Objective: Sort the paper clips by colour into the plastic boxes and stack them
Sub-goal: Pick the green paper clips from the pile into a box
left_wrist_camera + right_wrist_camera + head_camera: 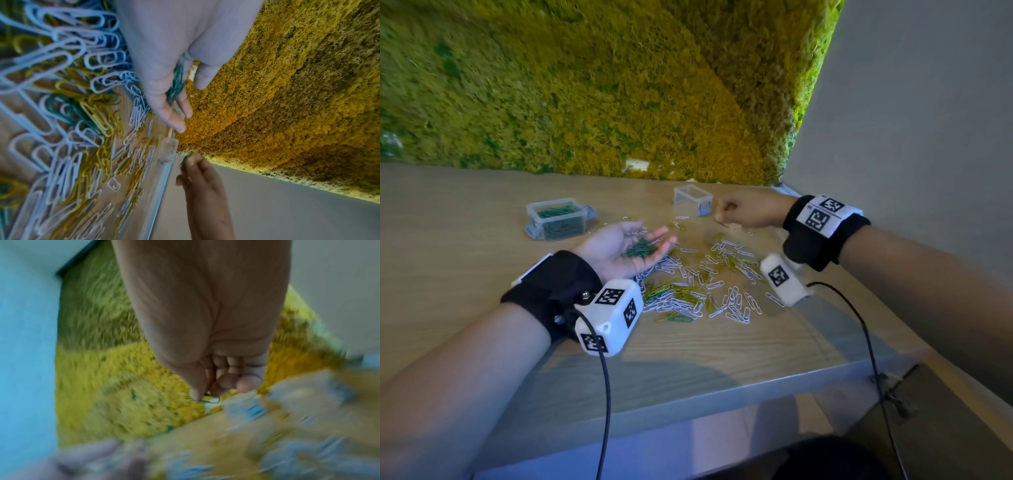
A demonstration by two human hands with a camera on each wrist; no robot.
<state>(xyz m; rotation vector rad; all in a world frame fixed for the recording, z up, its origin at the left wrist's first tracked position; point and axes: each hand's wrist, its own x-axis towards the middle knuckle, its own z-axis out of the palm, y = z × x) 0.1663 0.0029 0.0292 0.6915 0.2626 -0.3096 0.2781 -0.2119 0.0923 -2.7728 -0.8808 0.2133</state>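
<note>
Wooden table (465, 274): clips (642, 248) (green) in left hand (619, 250).

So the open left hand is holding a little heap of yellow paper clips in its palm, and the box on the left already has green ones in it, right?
Not quite: the head view shows the clips in the palm of the left hand are green, not yellow. The rest holds: the hand lies open, palm up, and the left box already holds green clips.
</note>
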